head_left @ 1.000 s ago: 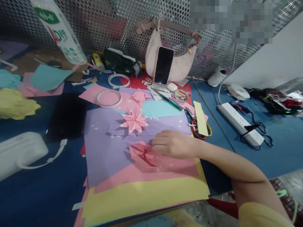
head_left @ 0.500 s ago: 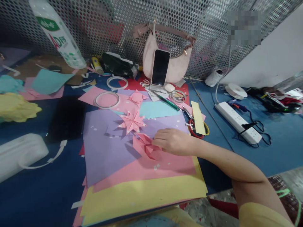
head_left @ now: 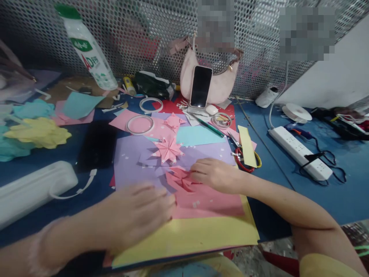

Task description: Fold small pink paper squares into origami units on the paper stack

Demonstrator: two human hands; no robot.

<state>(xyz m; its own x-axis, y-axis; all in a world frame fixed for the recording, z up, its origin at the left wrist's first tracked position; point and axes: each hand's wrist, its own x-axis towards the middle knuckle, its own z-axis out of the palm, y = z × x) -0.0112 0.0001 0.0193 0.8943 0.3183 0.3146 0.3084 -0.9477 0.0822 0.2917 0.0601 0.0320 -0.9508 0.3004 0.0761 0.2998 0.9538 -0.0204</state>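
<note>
My right hand [head_left: 217,176] is closed on the right edge of a pink folded paper piece [head_left: 181,179], which rests on the stacked sheets. My left hand [head_left: 141,213], smeared by motion, is over the lower left of the stack, its fingertips near the pink sheet [head_left: 213,204]; whether it holds anything does not show. Just beyond the folded piece lies a pink folded paper star [head_left: 168,150] on a purple sheet [head_left: 129,165]. A smaller pink folded piece [head_left: 173,121] sits behind the star. Yellow sheets [head_left: 201,232] form the near edge of the stack.
Scissors [head_left: 245,165] lie under a yellow strip at right, near a green pen [head_left: 210,127] and tape rolls [head_left: 140,125]. A phone [head_left: 201,86] leans on a handbag [head_left: 225,80]. A power strip [head_left: 300,154] is farther right; a bottle [head_left: 92,57] stands back left.
My left hand has come into view from the lower left, over the stack. My right hand stays at the pink folded piece. The whole view has shifted slightly.
</note>
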